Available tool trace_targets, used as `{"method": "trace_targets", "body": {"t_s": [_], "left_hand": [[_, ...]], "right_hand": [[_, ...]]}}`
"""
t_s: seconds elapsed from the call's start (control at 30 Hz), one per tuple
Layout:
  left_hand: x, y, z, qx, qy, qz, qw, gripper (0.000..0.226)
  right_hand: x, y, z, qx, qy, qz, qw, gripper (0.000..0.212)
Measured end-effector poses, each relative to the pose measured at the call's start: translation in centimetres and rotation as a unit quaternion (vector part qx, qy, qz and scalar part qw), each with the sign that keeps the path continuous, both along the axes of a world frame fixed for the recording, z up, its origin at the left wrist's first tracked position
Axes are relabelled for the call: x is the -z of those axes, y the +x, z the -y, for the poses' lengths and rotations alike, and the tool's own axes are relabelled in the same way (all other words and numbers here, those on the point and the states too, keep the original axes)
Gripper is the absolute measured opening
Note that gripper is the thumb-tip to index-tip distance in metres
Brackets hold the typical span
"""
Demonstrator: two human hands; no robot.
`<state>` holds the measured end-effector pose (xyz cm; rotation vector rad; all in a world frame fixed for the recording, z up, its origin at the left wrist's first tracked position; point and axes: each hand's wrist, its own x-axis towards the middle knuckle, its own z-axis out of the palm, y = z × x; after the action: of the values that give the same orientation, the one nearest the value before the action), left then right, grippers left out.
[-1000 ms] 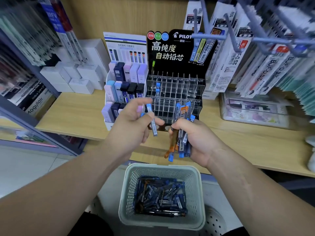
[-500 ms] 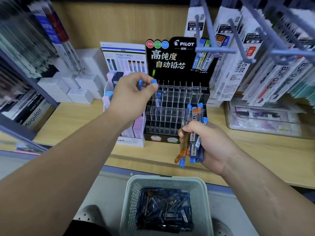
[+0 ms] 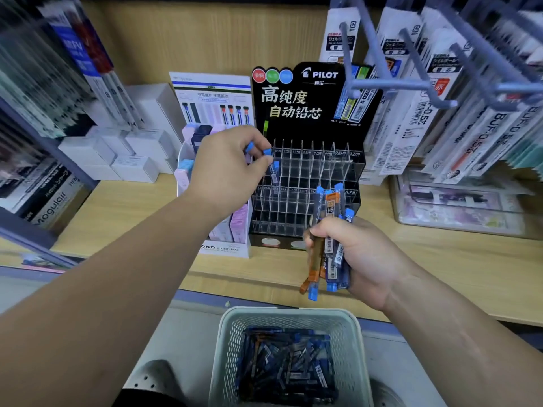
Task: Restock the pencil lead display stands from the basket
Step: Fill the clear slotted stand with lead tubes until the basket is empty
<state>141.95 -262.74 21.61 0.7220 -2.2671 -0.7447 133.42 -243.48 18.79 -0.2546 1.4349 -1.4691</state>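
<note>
On a wooden shelf [image 3: 123, 212] stands a black Pilot display stand [image 3: 308, 118] with clear slots. Below it, a pale basket [image 3: 227, 348], cut off by the frame's bottom edge, holds loose lead tubes [image 3: 288, 365]. The right hand [image 3: 367, 259] grips a tube bundle [image 3: 330, 248]. The left hand [image 3: 229, 168] has its fingers pinching blue-capped tubes [image 3: 274, 171] at the top-left slot, their number hidden.

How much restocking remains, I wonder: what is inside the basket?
The basket holds a loose pile of lead cases, mostly blue-capped, some orange. The pile covers the bottom, so lower layers and the count are hidden.
</note>
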Motion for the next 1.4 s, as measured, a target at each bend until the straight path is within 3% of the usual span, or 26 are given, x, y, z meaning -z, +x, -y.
{"method": "trace_targets", "body": {"t_s": [0.13,0.33,0.57,0.67,0.73,0.8,0.9,1.2,1.4], "left_hand": [[0.4,-0.2,0.2,0.014,-0.039,0.026,0.999,0.006],[1.1,-0.7,0.2,0.038,-0.169,0.105,0.979,0.008],[0.9,-0.9,0.0,0.002,-0.198,0.171,0.965,0.018],[0.3,-0.2,-0.1,0.011,-0.094,0.113,0.989,0.009],[-0.3,0.3,0.0,0.018,0.119,0.008,0.993,0.017],[-1.1,1.1,0.0,0.029,0.307,-0.075,0.948,0.030],[-1.6,2.4,-0.4,0.067,0.439,-0.094,0.891,0.027],[-1.7,3.8,-2.3,0.139,0.579,-0.077,0.800,0.027],[-1.2,3.6,-3.0,0.091,0.516,-0.085,0.848,0.026]], "right_hand": [[0.0,0.1,0.0,0.001,-0.001,-0.002,1.000,0.005],[-0.2,0.1,-0.2,0.005,-0.001,0.002,1.000,0.003],[-0.1,-0.1,-0.2,0.003,0.003,0.002,1.000,0.006],[-0.1,-0.1,0.0,0.006,0.001,0.000,1.000,0.003],[-0.1,0.0,0.1,0.005,-0.001,-0.001,1.000,0.002],[-0.1,0.1,0.1,0.005,-0.002,0.000,1.000,0.002],[-0.2,0.5,0.2,0.001,-0.003,0.000,1.000,0.003],[-0.9,1.8,0.0,-0.007,-0.020,-0.003,1.000,0.024],[-1.1,2.0,-0.4,-0.013,-0.022,-0.007,1.000,0.030]]}}
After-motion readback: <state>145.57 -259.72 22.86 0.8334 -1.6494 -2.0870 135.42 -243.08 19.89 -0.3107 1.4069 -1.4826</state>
